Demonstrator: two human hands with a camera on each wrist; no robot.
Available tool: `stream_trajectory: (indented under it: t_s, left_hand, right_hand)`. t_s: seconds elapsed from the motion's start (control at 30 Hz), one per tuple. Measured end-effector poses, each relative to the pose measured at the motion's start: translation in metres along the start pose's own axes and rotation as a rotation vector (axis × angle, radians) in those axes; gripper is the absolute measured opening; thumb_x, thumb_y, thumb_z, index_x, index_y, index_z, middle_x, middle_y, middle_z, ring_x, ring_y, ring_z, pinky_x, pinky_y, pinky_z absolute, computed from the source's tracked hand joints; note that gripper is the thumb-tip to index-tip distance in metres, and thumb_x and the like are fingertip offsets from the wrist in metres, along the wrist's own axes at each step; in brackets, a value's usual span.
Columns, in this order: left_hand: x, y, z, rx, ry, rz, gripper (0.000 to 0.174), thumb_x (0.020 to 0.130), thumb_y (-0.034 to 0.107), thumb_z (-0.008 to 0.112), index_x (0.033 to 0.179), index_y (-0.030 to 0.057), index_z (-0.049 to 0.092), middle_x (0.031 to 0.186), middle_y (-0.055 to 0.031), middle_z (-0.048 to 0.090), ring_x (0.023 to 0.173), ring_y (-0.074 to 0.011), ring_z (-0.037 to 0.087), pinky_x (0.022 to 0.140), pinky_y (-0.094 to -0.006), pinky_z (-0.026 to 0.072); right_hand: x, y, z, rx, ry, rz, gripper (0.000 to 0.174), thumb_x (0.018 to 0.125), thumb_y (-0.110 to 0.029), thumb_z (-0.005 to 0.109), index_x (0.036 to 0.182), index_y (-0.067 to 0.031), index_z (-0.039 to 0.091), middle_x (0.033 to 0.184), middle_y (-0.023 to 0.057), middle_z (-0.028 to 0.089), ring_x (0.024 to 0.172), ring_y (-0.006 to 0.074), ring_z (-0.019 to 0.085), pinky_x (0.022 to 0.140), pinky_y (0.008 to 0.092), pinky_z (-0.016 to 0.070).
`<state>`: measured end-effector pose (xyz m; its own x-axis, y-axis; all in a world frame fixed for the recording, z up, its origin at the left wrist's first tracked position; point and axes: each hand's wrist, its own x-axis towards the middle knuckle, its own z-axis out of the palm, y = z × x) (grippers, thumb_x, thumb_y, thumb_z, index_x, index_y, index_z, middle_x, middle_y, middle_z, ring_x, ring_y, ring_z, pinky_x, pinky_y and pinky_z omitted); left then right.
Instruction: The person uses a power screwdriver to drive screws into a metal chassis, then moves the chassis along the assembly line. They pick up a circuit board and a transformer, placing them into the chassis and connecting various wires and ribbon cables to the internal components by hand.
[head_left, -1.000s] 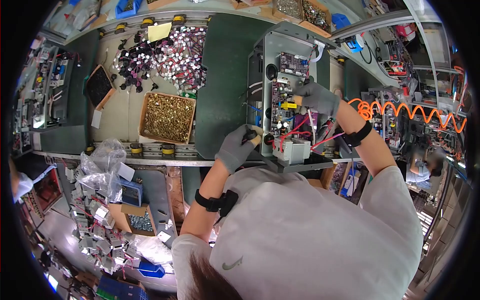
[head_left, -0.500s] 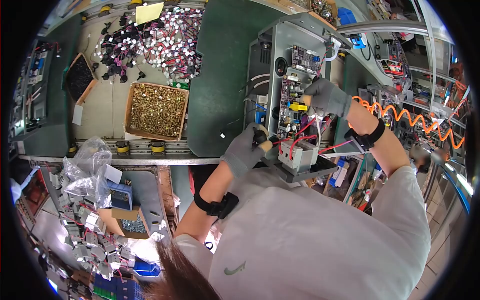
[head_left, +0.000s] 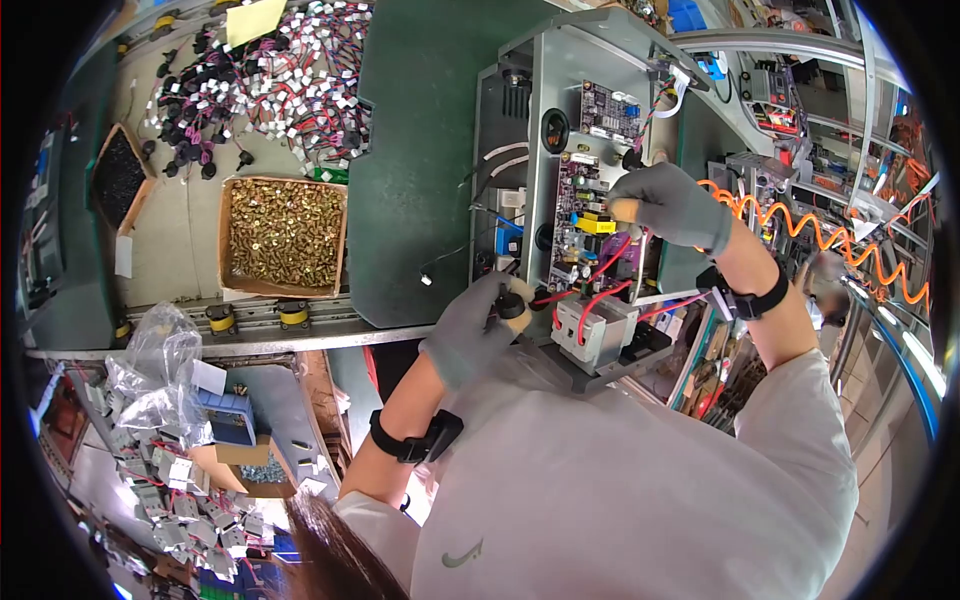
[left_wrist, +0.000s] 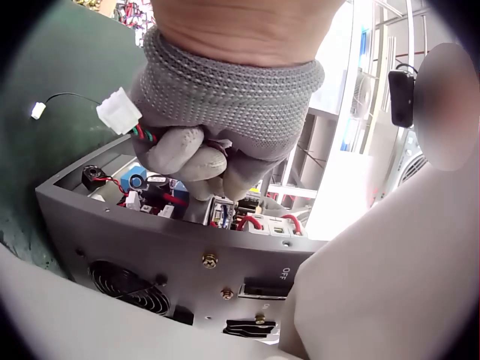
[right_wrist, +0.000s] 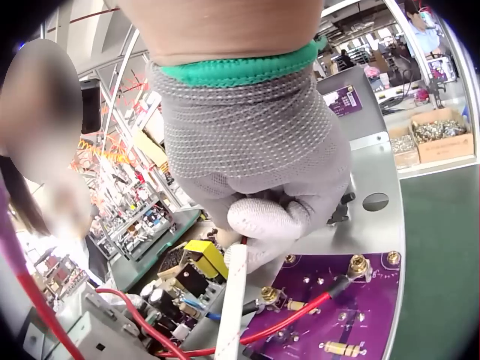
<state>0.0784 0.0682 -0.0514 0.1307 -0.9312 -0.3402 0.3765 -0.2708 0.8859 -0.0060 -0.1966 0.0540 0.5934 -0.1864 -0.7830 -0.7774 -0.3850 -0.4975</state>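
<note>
A grey metal chassis (head_left: 615, 60) holding circuit boards (head_left: 610, 110) stands before me. My gloved left hand (head_left: 470, 335), at its near left corner, grips a wire lead with a round black part (head_left: 511, 306) at the fingertips; its white plug (left_wrist: 118, 111) with red and green wires sticks out of the fist in the left wrist view. My gloved right hand (head_left: 668, 205) is inside the chassis beside the yellow component (head_left: 596, 224), fingers curled round a white-sleeved cable (right_wrist: 233, 300). Below it are a purple board (right_wrist: 322, 274) and red wires (right_wrist: 292, 322). A light grey breaker block (head_left: 596, 335) sits at the near end.
Left of the chassis are a green mat (head_left: 430, 130), a box of brass screws (head_left: 285, 240), a heap of wire leads (head_left: 300, 90) and a tray of black pieces (head_left: 120, 180). An orange coiled hose (head_left: 800, 225) hangs at right. A loose white plug (head_left: 427, 281) dangles beside the chassis.
The head view has swung, so the bench shifts left. Both hands keep their holds near the same parts of the chassis. A thin wire with a white plug now hangs out at its left.
</note>
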Motion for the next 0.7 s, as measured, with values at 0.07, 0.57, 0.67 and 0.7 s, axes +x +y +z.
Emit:
stream_trajectory:
  t_s: [0.07,0.57,0.67,0.7]
  left_hand:
    - [-0.001,-0.003,-0.003,-0.091,-0.033,-0.045,0.020,0.082,0.002,0.060,0.100,0.0028,0.054,0.087,-0.0022,0.055,0.076,-0.0073,0.051,0.072,-0.0231,0.0439]
    - [0.014,-0.010,-0.011,-0.111,-0.012,-0.142,0.011,0.085,0.003,0.058,0.095,0.0036,0.053,0.076,0.0025,0.050,0.067,-0.0034,0.042,0.062,-0.0182,0.0374]
    - [0.016,-0.013,-0.011,-0.111,0.001,-0.136,0.011,0.085,0.004,0.058,0.095,0.0034,0.053,0.076,0.0024,0.049,0.067,-0.0038,0.041,0.062,-0.0185,0.0374]
    - [0.017,-0.013,-0.011,-0.114,0.000,-0.140,0.011,0.085,0.004,0.058,0.095,0.0034,0.053,0.076,0.0024,0.049,0.067,-0.0038,0.041,0.062,-0.0185,0.0374]
  right_hand:
    - [-0.005,-0.002,0.003,0.127,0.051,0.111,0.017,0.085,-0.012,0.056,0.087,0.0038,0.062,0.067,0.0028,0.058,0.057,0.0066,0.053,0.049,0.0209,0.0393]
    - [-0.005,-0.006,0.016,-0.138,0.295,0.038,0.017,0.079,-0.014,0.066,0.088,0.0004,0.066,0.064,0.0111,0.060,0.056,0.0110,0.055,0.053,0.0253,0.0432]
    - [-0.002,0.000,0.014,-0.083,0.259,0.023,0.017,0.079,-0.015,0.067,0.087,0.0005,0.065,0.066,0.0109,0.060,0.058,0.0112,0.056,0.055,0.0257,0.0436]
    - [-0.001,0.003,0.012,-0.045,0.224,-0.003,0.017,0.080,-0.015,0.067,0.086,0.0006,0.064,0.067,0.0106,0.060,0.059,0.0114,0.056,0.055,0.0259,0.0436]
